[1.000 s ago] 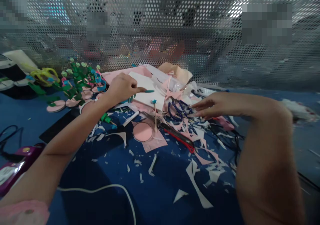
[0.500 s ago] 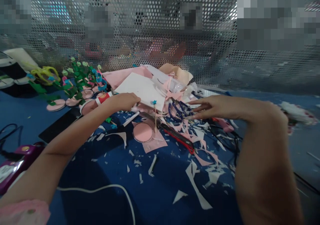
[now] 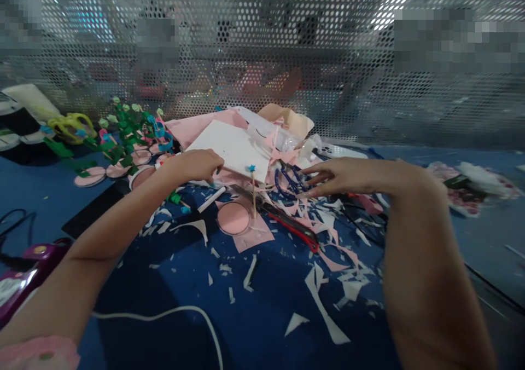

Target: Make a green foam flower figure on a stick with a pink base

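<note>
My left hand (image 3: 200, 165) is at the lower left edge of a white board (image 3: 229, 144), its fingers curled down and partly hidden; what they hold, if anything, does not show. Beside a pair of scissors with blue handles (image 3: 283, 183), my right hand (image 3: 340, 177) has its fingers stretched out and spread, the tips close to the handles. Between the hands a thin stick topped by a blue star (image 3: 252, 168) stands up. A round pink disc (image 3: 233, 218) lies on a pink paper sheet (image 3: 256, 240). A black and red cutter (image 3: 291, 226) lies close by.
Small paper plants (image 3: 131, 123) on pink bases stand at the left, near yellow-handled scissors (image 3: 73, 128). Paper scraps (image 3: 324, 304) litter the blue table. A white cable (image 3: 164, 315) runs in front, a purple device (image 3: 35, 266) lies left, and a perforated metal screen (image 3: 246, 47) rises behind.
My left hand has shifted slightly left and its fingertips are lower. My right hand has moved a little left, still spread by the scissors. The view has shifted slightly.
</note>
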{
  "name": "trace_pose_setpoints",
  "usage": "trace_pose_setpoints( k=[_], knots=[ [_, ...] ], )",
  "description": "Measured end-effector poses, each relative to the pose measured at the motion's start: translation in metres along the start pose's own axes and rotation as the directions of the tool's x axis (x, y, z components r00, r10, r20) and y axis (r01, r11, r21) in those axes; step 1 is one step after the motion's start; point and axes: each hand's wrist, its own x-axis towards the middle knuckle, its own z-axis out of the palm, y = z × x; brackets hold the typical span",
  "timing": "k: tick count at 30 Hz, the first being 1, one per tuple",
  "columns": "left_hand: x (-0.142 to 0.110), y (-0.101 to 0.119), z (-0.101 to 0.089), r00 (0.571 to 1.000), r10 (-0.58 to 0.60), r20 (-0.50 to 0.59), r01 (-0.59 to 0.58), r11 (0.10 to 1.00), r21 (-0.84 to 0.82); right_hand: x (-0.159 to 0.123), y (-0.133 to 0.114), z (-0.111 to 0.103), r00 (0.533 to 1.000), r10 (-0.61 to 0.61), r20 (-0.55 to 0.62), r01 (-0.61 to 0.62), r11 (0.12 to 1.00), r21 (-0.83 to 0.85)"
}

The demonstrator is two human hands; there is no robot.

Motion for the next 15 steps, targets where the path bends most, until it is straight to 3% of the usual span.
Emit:
trace_pose_setpoints(
  k=[6,11,15],
  knots=[
    [0.000,-0.004,-0.004,0.970,-0.011,-0.241,0.012,1.000,0.003,0.004,-0.003,-0.001,0.999,0.028,0.019,-0.028,0.999,-0.031],
    [0.011,-0.013,0.009,0.960,0.061,-0.272,-0.045,0.997,0.066,0.010,0.002,0.003,1.000,0.001,0.022,-0.001,1.000,0.005],
    [0.019,-0.023,0.018,0.937,0.028,-0.349,0.008,0.995,0.100,0.011,0.002,0.003,0.999,-0.041,0.033,0.041,0.999,0.003]
  ],
)
